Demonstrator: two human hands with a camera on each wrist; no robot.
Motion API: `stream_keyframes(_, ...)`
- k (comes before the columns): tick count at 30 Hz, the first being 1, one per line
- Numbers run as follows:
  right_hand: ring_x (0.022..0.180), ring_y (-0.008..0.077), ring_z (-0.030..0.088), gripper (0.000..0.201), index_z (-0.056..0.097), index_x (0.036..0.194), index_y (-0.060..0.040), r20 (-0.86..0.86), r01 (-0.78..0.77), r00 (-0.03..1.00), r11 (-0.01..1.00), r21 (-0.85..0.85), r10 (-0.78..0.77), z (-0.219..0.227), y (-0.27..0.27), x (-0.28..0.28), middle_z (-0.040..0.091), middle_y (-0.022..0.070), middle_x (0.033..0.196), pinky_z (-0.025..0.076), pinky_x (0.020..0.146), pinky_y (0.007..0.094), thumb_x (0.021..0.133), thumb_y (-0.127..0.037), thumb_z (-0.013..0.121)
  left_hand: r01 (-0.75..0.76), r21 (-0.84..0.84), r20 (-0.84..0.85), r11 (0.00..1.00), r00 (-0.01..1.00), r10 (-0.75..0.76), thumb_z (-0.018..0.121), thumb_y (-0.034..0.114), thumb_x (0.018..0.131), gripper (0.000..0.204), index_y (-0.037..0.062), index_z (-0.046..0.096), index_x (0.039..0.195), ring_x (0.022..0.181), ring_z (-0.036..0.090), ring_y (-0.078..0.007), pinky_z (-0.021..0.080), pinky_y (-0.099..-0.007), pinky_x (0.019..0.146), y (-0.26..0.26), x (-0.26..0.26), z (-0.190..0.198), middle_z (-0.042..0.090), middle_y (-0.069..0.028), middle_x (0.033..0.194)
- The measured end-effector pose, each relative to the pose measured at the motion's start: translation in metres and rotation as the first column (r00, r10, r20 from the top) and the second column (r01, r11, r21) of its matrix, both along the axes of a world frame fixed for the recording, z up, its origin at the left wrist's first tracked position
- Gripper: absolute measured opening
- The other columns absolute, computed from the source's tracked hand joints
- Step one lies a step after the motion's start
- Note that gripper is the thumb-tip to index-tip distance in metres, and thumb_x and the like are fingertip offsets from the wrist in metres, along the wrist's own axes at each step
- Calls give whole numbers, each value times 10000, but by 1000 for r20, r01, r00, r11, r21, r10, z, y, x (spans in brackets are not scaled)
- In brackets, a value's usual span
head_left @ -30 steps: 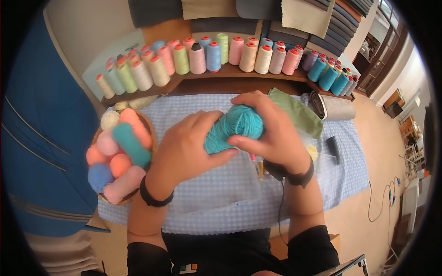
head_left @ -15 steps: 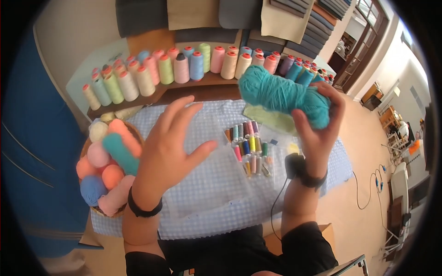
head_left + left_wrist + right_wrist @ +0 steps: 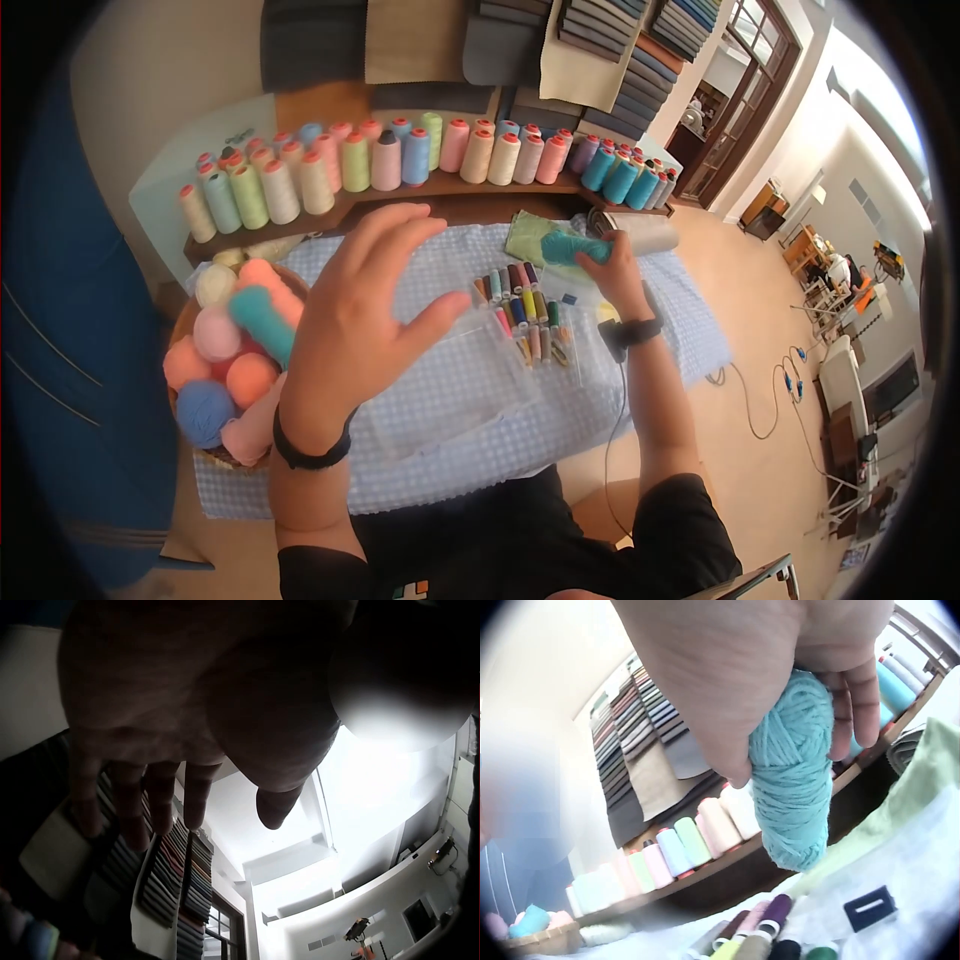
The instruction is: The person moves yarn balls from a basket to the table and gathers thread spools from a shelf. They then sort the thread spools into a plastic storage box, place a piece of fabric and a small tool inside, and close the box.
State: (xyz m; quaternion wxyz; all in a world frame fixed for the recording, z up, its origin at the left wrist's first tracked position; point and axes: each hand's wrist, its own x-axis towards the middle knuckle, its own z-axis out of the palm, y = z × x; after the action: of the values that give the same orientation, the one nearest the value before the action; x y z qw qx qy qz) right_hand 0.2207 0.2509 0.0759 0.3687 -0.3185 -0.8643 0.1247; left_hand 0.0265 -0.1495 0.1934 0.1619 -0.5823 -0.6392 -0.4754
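My right hand (image 3: 622, 278) grips one end of a turquoise skein of yarn (image 3: 572, 247) between thumb and fingers. In the head view the skein overlaps a folded green cloth (image 3: 524, 234) at the back of the table. From the right wrist it hangs lengthwise below the hand, its wound strands (image 3: 791, 780) plain to see. My left hand (image 3: 362, 315) is raised over the table's left half, fingers spread and holding nothing. Close to its wrist stands a wicker basket (image 3: 551, 941) of yarn balls and skeins, with another turquoise skein (image 3: 262, 322) among them.
Several small thread spools (image 3: 529, 306) lie mid-table beside a clear plastic tray (image 3: 450, 430) on a checked tablecloth (image 3: 330, 490). Large thread cones (image 3: 415, 158) line the raised wooden shelf behind. A grey fabric roll (image 3: 655, 233) lies at the back right. A cable (image 3: 622, 430) trails from the right wrist.
Both hands held the skein at first. The left hand let go and stayed raised at left; the right carried the skein rightward, then away and down toward the green cloth.
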Motion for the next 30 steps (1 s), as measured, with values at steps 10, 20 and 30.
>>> stream_keyframes(10,1161,432,651,648,547,1278,6,-46,35,998,969,-243,-47,-45,71,7,633,256,1271,532,985,477,853,-330,904,62,-37,43,997,997,-61,846,157,862,482,18,675,1291,1179,688,-287,546,-375,1006,-12,-1,3,684,-134,1291)
stream_keyframes(20,887,370,652,240,656,954,-15,-136,-257,951,953,159,279,33,-36,-28,678,151,950,514,785,444,954,-227,768,137,40,74,990,987,-140,819,125,878,315,-2,693,1137,980,714,-256,559,-365,870,-10,-7,1,709,-114,1023)
stream_keyframes(30,591,194,576,368,646,729,-104,-38,-812,-5,19,584,999,150,-248,-22,636,19,729,483,651,356,975,-368,719,60,147,20,987,998,-63,739,37,837,135,9,731,969,865,688,-232,554,-425,945,-18,1,13,714,-70,865)
